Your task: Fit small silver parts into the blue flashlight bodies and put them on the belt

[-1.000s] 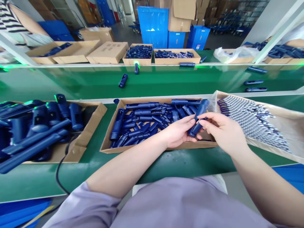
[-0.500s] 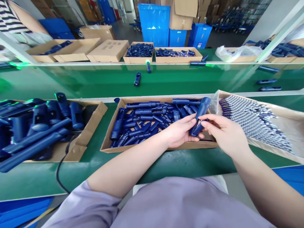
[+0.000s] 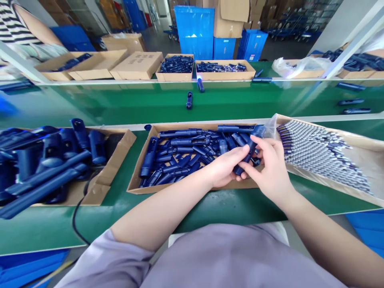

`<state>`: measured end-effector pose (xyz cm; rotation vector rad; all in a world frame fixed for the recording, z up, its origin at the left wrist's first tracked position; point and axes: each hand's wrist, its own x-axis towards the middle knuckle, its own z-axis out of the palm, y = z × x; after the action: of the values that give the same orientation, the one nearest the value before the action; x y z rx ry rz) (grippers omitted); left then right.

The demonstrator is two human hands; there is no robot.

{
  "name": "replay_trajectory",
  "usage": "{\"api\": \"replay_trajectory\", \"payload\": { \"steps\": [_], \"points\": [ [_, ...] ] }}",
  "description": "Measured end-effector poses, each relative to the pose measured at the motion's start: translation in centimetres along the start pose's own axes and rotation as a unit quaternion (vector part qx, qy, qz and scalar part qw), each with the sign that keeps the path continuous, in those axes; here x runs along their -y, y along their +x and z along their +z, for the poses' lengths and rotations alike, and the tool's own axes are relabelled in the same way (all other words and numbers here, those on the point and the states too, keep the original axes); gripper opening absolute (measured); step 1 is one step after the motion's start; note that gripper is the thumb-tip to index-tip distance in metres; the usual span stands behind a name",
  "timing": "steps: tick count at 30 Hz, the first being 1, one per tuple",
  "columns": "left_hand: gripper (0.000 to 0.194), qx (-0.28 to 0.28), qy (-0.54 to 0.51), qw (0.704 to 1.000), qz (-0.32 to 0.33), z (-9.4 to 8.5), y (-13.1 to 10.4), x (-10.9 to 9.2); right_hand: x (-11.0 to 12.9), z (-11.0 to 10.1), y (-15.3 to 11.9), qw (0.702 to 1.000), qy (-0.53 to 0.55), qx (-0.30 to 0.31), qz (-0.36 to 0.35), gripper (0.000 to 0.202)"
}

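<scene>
A dark blue tubular housing [image 3: 249, 150] is held tilted between both hands, over the right end of a cardboard tray [image 3: 192, 189] of blue parts. My left hand [image 3: 227, 167] is wrapped round its lower left side. The fingers and thumb of my right hand [image 3: 268, 164] grip it from the right. A small dark piece shows under the right fingers, its shape partly hidden. To the right, a lined box [image 3: 336, 188] holds rows of small silvery parts [image 3: 324, 152].
At the left, another carton [image 3: 115, 168] is piled with blue housings, with a black cable [image 3: 75, 220] beside it. Behind, blue pieces lie on a green belt [image 3: 135, 104]. Cartons [image 3: 138, 66] line the far side; a person's arm [image 3: 37, 24] shows at the upper left.
My right hand has shifted left and closed round the housing, which is now turned and more covered. Pieces on the green belt have moved right. The glow there changed from green to blue.
</scene>
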<state>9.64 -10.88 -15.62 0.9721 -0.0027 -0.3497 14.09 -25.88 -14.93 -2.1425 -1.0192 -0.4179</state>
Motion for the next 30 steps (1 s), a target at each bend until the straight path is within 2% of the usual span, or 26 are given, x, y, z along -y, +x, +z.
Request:
{"api": "replay_trajectory", "payload": {
  "steps": [3,7,9,13,16,18,19,20,21,22,23,24,26,28,30],
  "points": [
    [0.041,-0.012,0.016,1.0,0.015,0.1,-0.2,-0.1,0.3,-0.8,-0.4,0.999,-0.005,-0.024,-0.04,0.064],
    [0.038,-0.031,0.006,0.999,0.034,0.0,-0.2,-0.1,-0.9,-2.8,-2.2,0.995,-0.032,-0.088,-0.043,0.044],
    [0.038,-0.037,0.009,0.998,0.039,0.1,-0.2,0.2,-2.1,-3.8,-3.9,0.992,-0.075,-0.09,-0.052,0.039],
    [0.039,-0.07,-0.009,0.997,0.027,0.7,-0.9,0.0,-4.7,-4.8,-8.5,0.989,-0.13,-0.051,-0.057,0.034],
    [0.039,-0.071,0.02,0.997,-0.002,0.5,-1.4,-2.5,-5.7,-4.4,-11.2,0.988,-0.142,-0.038,-0.043,0.033],
    [0.031,-0.082,0.123,0.989,0.003,-0.9,-0.9,-5.4,-5.7,-3.9,-11.9,0.988,-0.142,-0.054,-0.028,0.034],
    [0.022,-0.11,0.195,0.974,0.017,-2.1,-0.3,-7.2,-5.7,-3.7,-12.0,0.988,-0.139,-0.064,-0.019,0.035],
    [0.016,-0.175,0.263,0.947,0.053,-3.5,0.4,-8.9,-5.6,-3.5,-12.0,0.988,-0.136,-0.073,-0.013,0.036],
    [0.013,-0.248,0.342,0.904,0.072,-5.1,1.1,-10.7,-5.5,-3.4,-12.0,0.988,-0.133,-0.078,-0.007,0.036],
    [0.011,-0.325,0.425,0.842,0.072,-6.8,1.8,-12.2,-5.5,-3.3,-11.9,0.988,-0.129,-0.081,-0.005,0.036],
    [0.012,-0.379,0.512,0.769,0.054,-8.5,2.4,-13.6,-5.4,-3.3,-11.9,0.989,-0.125,-0.084,-0.008,0.036],
    [0.018,-0.405,0.54,0.736,0.05,-10.0,2.8,-14.7,-5.5,-3.3,-11.8,0.989,-0.122,-0.087,-0.013,0.036],
    [0.029,-0.432,0.587,0.683,0.043,-12.0,2.6,-16.0,-5.6,-3.2,-11.9,0.989,-0.116,-0.089,-0.02,0.036],
    [0.027,-0.417,0.622,0.661,0.045,-12.5,1.5,-16.0,-5.8,-3.2,-11.9,0.989,-0.116,-0.093,-0.025,0.036],
    [0.015,-0.363,0.661,0.655,0.048,-11.9,-0.3,-14.8,-6.0,-3.1,-12.0,0.988,-0.117,-0.095,-0.028,0.036]
  ]
}}
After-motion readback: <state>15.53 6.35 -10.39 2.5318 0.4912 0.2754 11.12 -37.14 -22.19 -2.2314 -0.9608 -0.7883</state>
